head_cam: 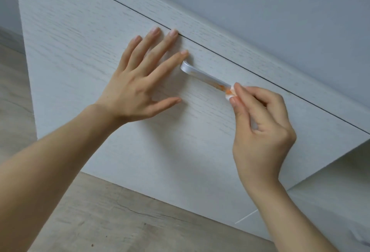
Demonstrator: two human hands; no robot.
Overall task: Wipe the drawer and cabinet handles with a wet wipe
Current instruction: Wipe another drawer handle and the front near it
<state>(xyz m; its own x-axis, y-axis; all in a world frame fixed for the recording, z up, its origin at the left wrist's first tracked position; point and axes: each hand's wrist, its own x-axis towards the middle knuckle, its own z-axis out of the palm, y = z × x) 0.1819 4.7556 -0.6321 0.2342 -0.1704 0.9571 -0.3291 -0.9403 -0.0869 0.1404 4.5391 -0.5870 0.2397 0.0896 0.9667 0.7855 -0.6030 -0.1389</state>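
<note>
Looking down from the head view at a pale wood-grain drawer front (140,135), tilting across the picture from upper left to lower right. Lying flat against that front, left of the handle (202,75): the left hand (138,83), fingers straight and spread, palm pressing on the panel, index fingertip sitting just beside the handle's curved left end, middle fingertip reaching up to the dark seam (260,71) along the drawer's top edge. Holding nothing in that left grip, wide open. Running slantwise down to the right from that curved end: the slim white handle, carrying a streak of orange smear near its right part. Pinching a small folded wet wipe (230,93) around the handle's right part: the right hand (262,129), thumb below and forefinger above, the remaining fingers curling in behind. Closing tightly on the wipe with that right grip, the white wad showing orange staining where touching the handle. Hiding the handle's right end under the wipe and the fingers. Showing above the seam: another pale panel (240,37) and a grey wall (280,1). Showing at lower left, beneath the left forearm: a light wooden floor (104,217). Opening below the drawer's right corner: a shadowy recess (344,167), contents too dim for telling.
</note>
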